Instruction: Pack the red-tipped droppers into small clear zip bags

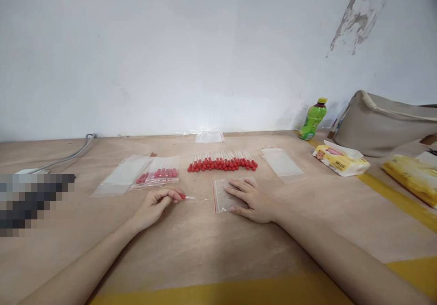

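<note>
Between the fingertips of my left hand (157, 205) is the red end of a thin, pale-shafted tool (194, 198), its tip pointing right toward a clear zip bag (223, 196). My right hand (254, 201) lies with fingers spread on that bag, which is flat on the table and has a red line along its left edge. Behind both hands sits a row of several red-handled tools (221, 163), shafts toward the wall. Left of the row, a clear bag (157, 172) contains several more red-handled pieces.
Flat clear bags lie at the left (118, 176), at the right (282, 163) and by the wall (209, 137). Farther right are a green bottle (313, 120), a tissue pack (341, 160), a yellow pack (409, 177) and a grey bag (385, 120). A cable (73, 154) runs at left.
</note>
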A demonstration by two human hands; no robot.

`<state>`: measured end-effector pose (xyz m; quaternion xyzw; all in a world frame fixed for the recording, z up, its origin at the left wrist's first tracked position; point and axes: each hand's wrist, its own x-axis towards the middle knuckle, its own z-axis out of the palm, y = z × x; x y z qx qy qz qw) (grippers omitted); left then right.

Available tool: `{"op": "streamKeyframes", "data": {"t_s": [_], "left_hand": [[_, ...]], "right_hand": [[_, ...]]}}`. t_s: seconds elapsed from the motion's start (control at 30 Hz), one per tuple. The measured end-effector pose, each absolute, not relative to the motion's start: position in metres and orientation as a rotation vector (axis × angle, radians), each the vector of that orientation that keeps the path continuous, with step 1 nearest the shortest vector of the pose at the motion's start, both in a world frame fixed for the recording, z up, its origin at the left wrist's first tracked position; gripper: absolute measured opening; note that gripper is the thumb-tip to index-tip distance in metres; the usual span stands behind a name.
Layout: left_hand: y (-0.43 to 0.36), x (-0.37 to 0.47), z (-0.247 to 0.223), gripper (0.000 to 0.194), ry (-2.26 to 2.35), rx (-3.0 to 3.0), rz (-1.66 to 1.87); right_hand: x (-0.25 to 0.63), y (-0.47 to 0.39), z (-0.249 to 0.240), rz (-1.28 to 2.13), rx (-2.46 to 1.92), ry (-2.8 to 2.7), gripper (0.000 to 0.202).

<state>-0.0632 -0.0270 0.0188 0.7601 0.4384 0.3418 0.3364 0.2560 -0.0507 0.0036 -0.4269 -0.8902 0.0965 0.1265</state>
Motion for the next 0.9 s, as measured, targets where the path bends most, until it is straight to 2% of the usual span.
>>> {"op": "streamKeyframes", "data": {"t_s": [0.67,0.9], "left_hand": [[-0.025,-0.021,0.015,0.021,0.975,1.948,0.717],[-0.024,0.005,0.016,0.023,0.897,1.990,0.762]], "right_hand": [[0.256,-0.050,0.006,0.322,-1.252,-2.586,0.064],[0.254,-0.049,0.005,0.339,-1.254,-2.563,0.065]]}}
